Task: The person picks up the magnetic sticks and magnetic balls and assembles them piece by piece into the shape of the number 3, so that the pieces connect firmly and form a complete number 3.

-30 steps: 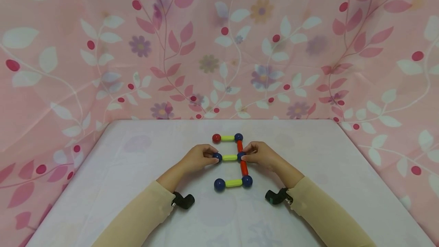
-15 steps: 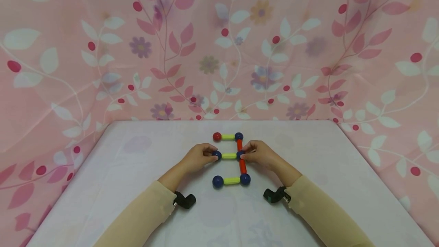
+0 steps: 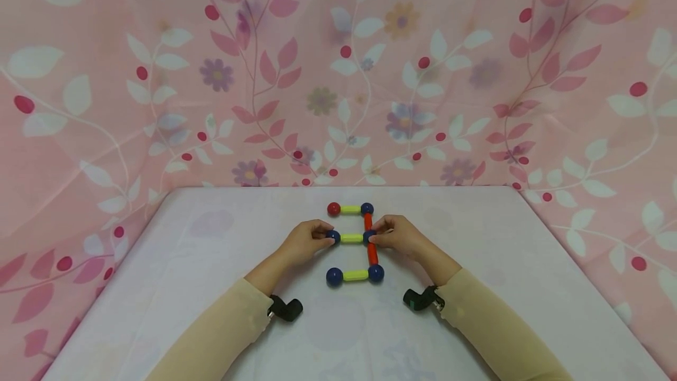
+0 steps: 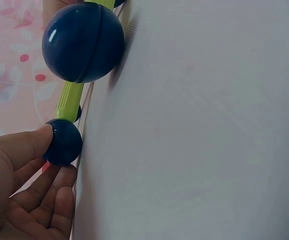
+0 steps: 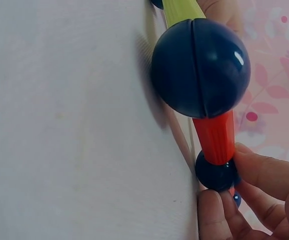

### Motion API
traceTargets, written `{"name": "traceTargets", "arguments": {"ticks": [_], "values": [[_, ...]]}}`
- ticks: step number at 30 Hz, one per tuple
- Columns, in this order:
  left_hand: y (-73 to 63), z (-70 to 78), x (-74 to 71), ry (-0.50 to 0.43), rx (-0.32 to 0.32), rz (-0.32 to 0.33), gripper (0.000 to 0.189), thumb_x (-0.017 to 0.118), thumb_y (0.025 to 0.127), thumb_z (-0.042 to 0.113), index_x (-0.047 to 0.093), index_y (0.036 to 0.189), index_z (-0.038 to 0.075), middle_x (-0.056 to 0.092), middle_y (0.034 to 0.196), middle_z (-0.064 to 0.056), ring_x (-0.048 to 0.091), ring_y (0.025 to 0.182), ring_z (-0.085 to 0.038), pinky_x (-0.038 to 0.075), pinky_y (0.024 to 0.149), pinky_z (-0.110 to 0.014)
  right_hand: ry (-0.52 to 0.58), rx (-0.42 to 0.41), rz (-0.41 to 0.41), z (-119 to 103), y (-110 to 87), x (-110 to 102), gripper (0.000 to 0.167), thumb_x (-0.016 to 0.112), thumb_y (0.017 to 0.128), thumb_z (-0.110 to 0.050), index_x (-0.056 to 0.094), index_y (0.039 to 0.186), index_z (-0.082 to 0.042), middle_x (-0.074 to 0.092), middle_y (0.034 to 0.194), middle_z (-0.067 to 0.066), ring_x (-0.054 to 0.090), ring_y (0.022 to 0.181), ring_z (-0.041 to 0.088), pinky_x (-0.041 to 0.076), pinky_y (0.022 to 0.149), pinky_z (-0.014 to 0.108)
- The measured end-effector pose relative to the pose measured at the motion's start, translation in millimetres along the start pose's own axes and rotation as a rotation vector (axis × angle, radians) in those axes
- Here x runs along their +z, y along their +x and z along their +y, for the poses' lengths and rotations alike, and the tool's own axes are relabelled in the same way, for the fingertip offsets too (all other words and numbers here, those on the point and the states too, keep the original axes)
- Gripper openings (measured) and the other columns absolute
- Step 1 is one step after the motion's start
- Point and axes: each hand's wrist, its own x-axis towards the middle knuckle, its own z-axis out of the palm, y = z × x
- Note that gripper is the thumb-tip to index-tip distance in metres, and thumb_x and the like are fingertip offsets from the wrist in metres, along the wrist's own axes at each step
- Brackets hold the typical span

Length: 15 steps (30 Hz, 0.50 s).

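Note:
On the table lies a flat figure of balls and rods. My left hand pinches the middle-left blue ball between thumb and fingers. With my right hand I pinch the middle-right blue ball. A yellow-green rod joins these two. Red rods run along the right side to the other blue balls. At the far end, a red ball and a blue ball flank another yellow-green rod. The near row has a blue ball, a yellow-green rod and a blue ball.
A pale cloth covers the table. Behind it and at the sides hangs a pink leaf-patterned curtain. Black wrist cameras sit at both cuffs, the left camera and the right camera.
The figure and both hands have shifted slightly away from me and a little left in the head view. Both hands keep their hold on the middle balls.

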Motion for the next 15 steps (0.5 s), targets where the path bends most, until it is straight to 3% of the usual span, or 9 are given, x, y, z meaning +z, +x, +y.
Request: {"name": "traceTargets", "arguments": {"ticks": [8, 15], "values": [[-3.0, -2.5, -2.2, -0.002, 0.010, 0.019, 0.024, 0.072, 0.094, 0.018, 0.070, 0.117, 0.011, 0.070, 0.108, 0.000, 0.065, 0.100, -0.015, 0.053, 0.091, -0.036, 0.001, -0.002, 0.012, 0, -0.4, -1, 0.028, 0.077, 0.089, -0.013, 0.066, 0.113, -0.001, 0.063, 0.102, 0.010, 0.061, 0.085, 0.019, 0.054, 0.076, 0.029], [-13.0, -4.3, -15.2, 0.020, 0.003, 0.055, 0.025, 0.070, 0.096, 0.020, 0.070, 0.119, 0.011, 0.070, 0.109, 0.001, 0.064, 0.101, -0.016, 0.053, 0.090, -0.037, -0.048, -0.002, 0.051, -1, -8.9, -10, 0.024, 0.069, 0.095, -0.016, 0.067, 0.116, -0.004, 0.065, 0.109, 0.011, 0.063, 0.090, 0.021, 0.057, 0.079, 0.032]]}}
